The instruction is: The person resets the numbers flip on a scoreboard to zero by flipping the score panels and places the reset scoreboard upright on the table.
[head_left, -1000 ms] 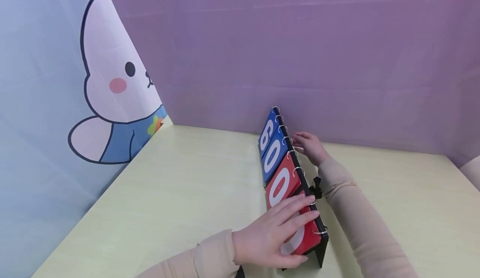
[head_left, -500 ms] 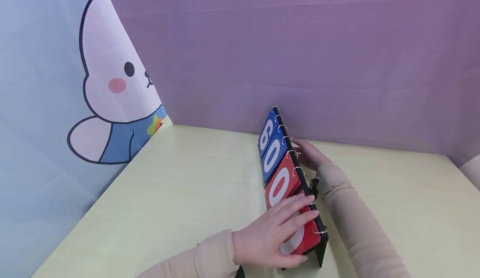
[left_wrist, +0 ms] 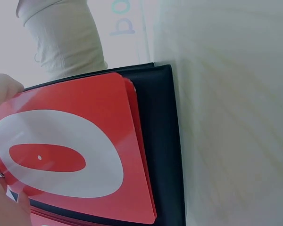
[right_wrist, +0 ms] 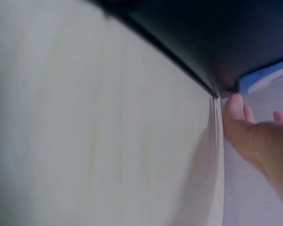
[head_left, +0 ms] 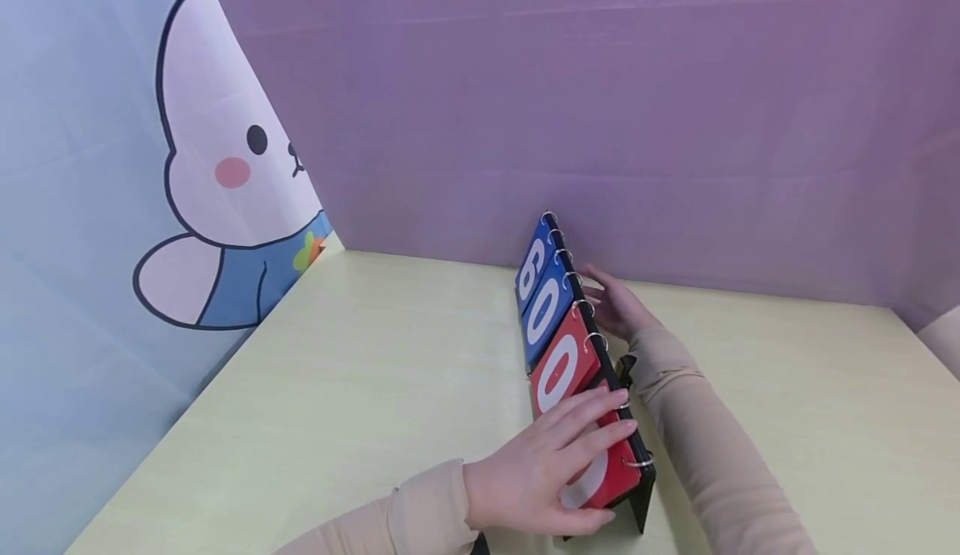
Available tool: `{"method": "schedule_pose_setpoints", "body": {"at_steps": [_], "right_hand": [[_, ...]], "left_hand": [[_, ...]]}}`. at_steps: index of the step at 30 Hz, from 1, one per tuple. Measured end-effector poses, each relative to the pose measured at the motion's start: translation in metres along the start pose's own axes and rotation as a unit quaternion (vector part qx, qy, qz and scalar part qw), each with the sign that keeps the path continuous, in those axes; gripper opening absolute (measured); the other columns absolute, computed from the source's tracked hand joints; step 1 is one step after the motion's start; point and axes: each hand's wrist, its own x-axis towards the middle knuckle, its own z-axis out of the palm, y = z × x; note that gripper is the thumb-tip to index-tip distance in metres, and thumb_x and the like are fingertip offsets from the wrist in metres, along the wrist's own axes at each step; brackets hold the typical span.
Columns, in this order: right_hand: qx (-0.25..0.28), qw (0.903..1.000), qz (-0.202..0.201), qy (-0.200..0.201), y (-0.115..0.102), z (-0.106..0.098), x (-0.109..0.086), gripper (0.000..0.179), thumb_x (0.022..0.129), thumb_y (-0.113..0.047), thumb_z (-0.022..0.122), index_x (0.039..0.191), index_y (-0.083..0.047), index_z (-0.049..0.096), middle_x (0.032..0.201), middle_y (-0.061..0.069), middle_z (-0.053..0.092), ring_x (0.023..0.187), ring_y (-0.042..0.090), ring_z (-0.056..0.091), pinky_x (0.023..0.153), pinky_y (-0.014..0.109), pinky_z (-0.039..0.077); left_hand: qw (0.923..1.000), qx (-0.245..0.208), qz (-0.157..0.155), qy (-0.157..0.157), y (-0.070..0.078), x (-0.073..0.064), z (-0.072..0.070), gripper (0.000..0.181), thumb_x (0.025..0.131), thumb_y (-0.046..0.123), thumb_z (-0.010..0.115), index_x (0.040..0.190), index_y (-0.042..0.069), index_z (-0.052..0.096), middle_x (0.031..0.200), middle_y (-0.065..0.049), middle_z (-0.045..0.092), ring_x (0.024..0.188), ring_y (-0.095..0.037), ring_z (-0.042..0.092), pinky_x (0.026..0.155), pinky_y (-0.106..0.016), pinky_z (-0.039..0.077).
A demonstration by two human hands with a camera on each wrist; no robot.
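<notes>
A tabletop flip scoreboard [head_left: 558, 367] stands like a tent on the table, its far end toward the purple backdrop. Metal rings [head_left: 596, 340] along its black spine carry two blue number cards [head_left: 542, 309] at the far end and two red ones with white zeros nearer. My left hand [head_left: 536, 476] holds the near end, its fingers across the nearest red card [left_wrist: 80, 101] with tips at the spine. Behind the board is my right hand [head_left: 618, 305], partly hidden by it in the head view. In the right wrist view its thumb [right_wrist: 234, 107] lies at the black back panel's corner.
The pale wood-grain table [head_left: 405, 330] extends on both sides of the scoreboard. A purple cloth backdrop [head_left: 600, 105] rises behind it, and a light blue cloth with a cartoon rabbit [head_left: 217, 113] hangs at the left.
My right hand dips lower behind the board, then its fingers rise and extend again. The right forearm shifts slightly left. My left hand and the scoreboard stay in place.
</notes>
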Motion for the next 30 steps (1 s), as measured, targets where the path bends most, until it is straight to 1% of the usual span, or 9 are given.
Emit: {"method": "schedule_pose_setpoints", "body": {"at_steps": [2, 4, 6, 8, 10, 12, 23, 26, 30], "right_hand": [[0.011, 0.9997, 0.003, 0.024, 0.000, 0.000, 0.000, 0.059, 0.101, -0.039, 0.035, 0.149, -0.010, 0.016, 0.139, 0.015, 0.035, 0.113, 0.017, 0.048, 0.080, 0.023, 0.052], [0.025, 0.9980, 0.000, 0.059, -0.001, -0.002, -0.001, 0.049, 0.101, -0.031, 0.040, 0.144, -0.010, 0.030, 0.133, 0.012, 0.045, 0.108, 0.013, 0.053, 0.078, 0.020, 0.052], [0.035, 0.9947, -0.010, 0.096, -0.001, -0.006, -0.002, 0.028, 0.099, -0.021, 0.046, 0.125, -0.010, 0.052, 0.110, 0.002, 0.061, 0.090, 0.005, 0.059, 0.071, 0.016, 0.052], [0.044, 0.9909, -0.021, 0.125, -0.004, -0.009, -0.005, 0.015, 0.097, -0.012, 0.049, 0.096, -0.013, 0.064, 0.080, -0.007, 0.062, 0.069, 0.001, 0.057, 0.063, 0.012, 0.048], [0.057, 0.9890, -0.025, 0.134, -0.007, -0.012, -0.009, 0.027, 0.095, -0.007, 0.051, 0.075, -0.016, 0.067, 0.065, -0.009, 0.060, 0.058, 0.000, 0.054, 0.057, 0.012, 0.045], [0.067, 0.9887, -0.019, 0.133, -0.010, -0.016, -0.012, 0.034, 0.095, -0.007, 0.051, 0.067, -0.018, 0.067, 0.061, -0.009, 0.058, 0.056, 0.000, 0.051, 0.056, 0.012, 0.043], [0.029, 0.9889, 0.039, 0.140, -0.018, -0.026, -0.013, 0.024, 0.092, -0.015, 0.060, 0.070, -0.021, 0.066, 0.069, -0.011, 0.061, 0.070, 0.002, 0.054, 0.069, 0.014, 0.047], [0.047, 0.9879, 0.074, 0.128, -0.023, -0.025, -0.012, 0.029, 0.094, -0.014, 0.056, 0.067, -0.020, 0.064, 0.064, -0.009, 0.060, 0.061, 0.002, 0.052, 0.062, 0.014, 0.044], [0.103, 0.9756, 0.133, 0.141, -0.035, -0.020, -0.013, 0.028, 0.096, -0.010, 0.051, 0.070, -0.014, 0.061, 0.059, -0.004, 0.058, 0.053, 0.005, 0.049, 0.058, 0.016, 0.041]], "left_hand": [[1.0000, 0.002, 0.002, 0.003, 0.000, 0.000, 0.000, 0.084, 0.082, 0.031, 0.070, 0.146, 0.011, 0.020, 0.156, -0.009, 0.013, 0.145, -0.022, 0.015, 0.115, -0.028, 0.024], [1.0000, 0.001, 0.003, 0.004, 0.000, 0.001, 0.001, 0.084, 0.082, 0.031, 0.070, 0.146, 0.011, 0.020, 0.156, -0.009, 0.013, 0.145, -0.022, 0.015, 0.115, -0.028, 0.024], [1.0000, -0.001, 0.005, 0.005, 0.000, 0.001, 0.001, 0.084, 0.082, 0.030, 0.070, 0.147, 0.011, 0.021, 0.156, -0.009, 0.013, 0.145, -0.022, 0.015, 0.115, -0.028, 0.024], [1.0000, -0.002, 0.007, 0.006, -0.001, 0.001, 0.001, 0.084, 0.082, 0.030, 0.070, 0.146, 0.010, 0.021, 0.156, -0.009, 0.013, 0.145, -0.022, 0.015, 0.115, -0.028, 0.023], [0.9999, -0.004, 0.007, 0.006, -0.001, 0.001, 0.001, 0.084, 0.082, 0.030, 0.070, 0.146, 0.010, 0.020, 0.157, -0.009, 0.012, 0.145, -0.022, 0.015, 0.116, -0.028, 0.023], [0.9999, -0.001, 0.007, 0.008, -0.001, 0.002, 0.000, 0.084, 0.082, 0.030, 0.071, 0.146, 0.010, 0.020, 0.156, -0.009, 0.013, 0.145, -0.022, 0.015, 0.116, -0.029, 0.023], [1.0000, -0.002, 0.003, 0.008, -0.001, 0.001, 0.000, 0.085, 0.082, 0.031, 0.071, 0.146, 0.011, 0.019, 0.156, -0.009, 0.013, 0.145, -0.023, 0.015, 0.116, -0.030, 0.023], [0.9999, -0.009, 0.002, 0.007, -0.001, 0.001, 0.000, 0.084, 0.082, 0.030, 0.071, 0.146, 0.011, 0.019, 0.156, -0.009, 0.013, 0.145, -0.022, 0.015, 0.115, -0.030, 0.024], [0.9999, -0.012, 0.001, 0.005, -0.001, 0.001, 0.000, 0.084, 0.082, 0.030, 0.071, 0.146, 0.011, 0.020, 0.156, -0.009, 0.014, 0.144, -0.022, 0.015, 0.115, -0.029, 0.025]]}}
